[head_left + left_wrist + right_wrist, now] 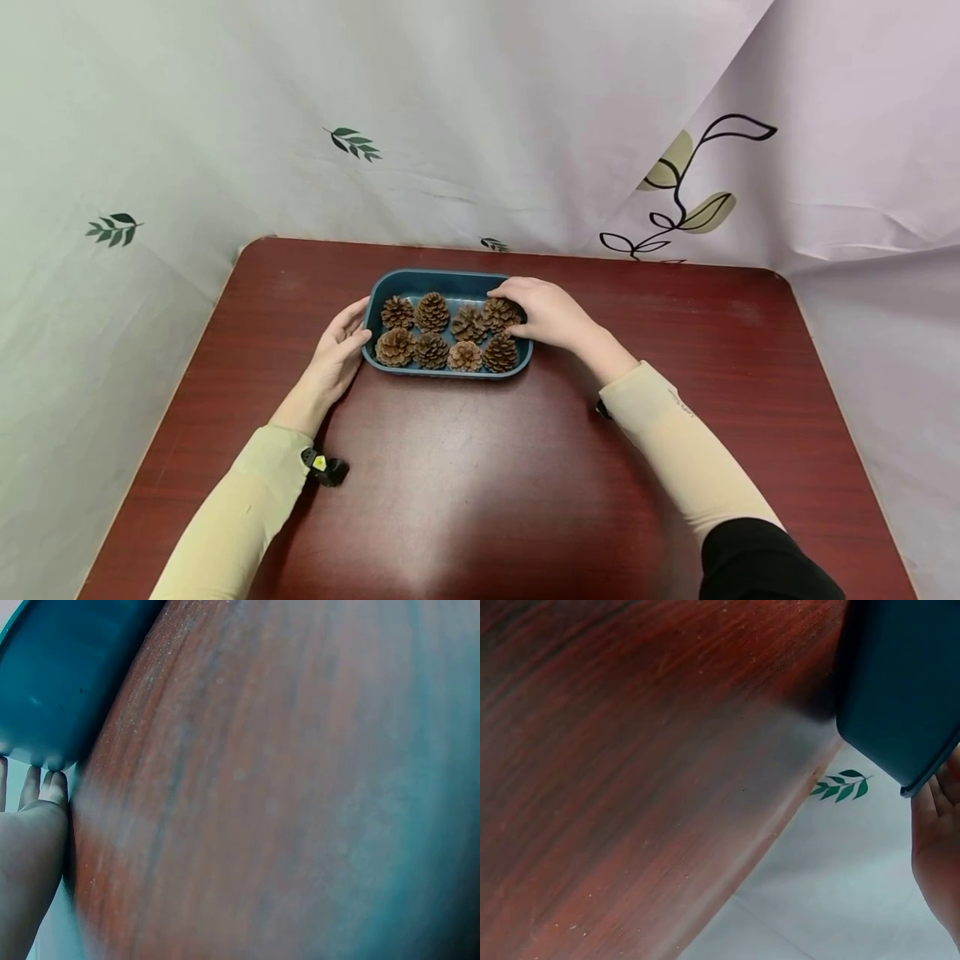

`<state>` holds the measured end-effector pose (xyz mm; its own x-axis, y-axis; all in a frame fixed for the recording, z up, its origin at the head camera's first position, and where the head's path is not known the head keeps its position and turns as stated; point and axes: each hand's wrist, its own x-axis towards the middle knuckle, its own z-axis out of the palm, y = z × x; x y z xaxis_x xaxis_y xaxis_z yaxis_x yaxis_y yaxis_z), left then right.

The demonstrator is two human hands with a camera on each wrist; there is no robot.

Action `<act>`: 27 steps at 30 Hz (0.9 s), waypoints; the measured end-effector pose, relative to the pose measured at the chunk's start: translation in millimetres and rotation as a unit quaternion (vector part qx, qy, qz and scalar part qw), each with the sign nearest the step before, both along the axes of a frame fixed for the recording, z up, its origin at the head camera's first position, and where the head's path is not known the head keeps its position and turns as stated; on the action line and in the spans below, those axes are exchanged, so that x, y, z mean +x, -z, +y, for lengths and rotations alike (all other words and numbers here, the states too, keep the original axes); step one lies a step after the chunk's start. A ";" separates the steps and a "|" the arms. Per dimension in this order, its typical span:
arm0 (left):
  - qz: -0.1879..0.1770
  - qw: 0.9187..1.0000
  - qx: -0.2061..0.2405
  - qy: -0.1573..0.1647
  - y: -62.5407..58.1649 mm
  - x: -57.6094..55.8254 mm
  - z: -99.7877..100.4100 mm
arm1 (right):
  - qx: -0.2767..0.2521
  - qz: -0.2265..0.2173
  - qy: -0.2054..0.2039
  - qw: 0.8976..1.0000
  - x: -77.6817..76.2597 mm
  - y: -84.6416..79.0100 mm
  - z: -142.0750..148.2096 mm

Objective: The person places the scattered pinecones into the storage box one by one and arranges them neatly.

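The tray (447, 283), long axis nine-to-three, has the left hand (336, 350) flat-fingered at nine and the right hand (546, 313) curled over a pinecone (498, 313) at two.

Left hand (30, 855) fingertips touch teal tray (67, 675).

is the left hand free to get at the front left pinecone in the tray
Probably yes. The left hand rests against the tray's left end, the front-left pinecone sits just inside that wall, uncovered; the right hand is at the far end.
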<state>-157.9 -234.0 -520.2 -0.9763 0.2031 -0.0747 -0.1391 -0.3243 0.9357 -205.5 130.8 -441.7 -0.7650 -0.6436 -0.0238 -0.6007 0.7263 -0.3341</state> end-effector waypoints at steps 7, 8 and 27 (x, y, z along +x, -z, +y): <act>-0.003 1.000 -0.003 0.001 1.3 1.7 -0.5 | 0.002 -0.002 -0.008 1.000 -1.6 1.8 -0.6; -0.003 1.000 -0.003 0.001 1.6 1.9 -0.8 | 0.003 -0.001 -0.011 1.000 -1.4 1.6 -0.3; 0.012 1.000 0.005 0.005 3.0 0.3 -2.3 | 0.005 -0.006 -0.025 1.000 -4.9 -0.8 3.9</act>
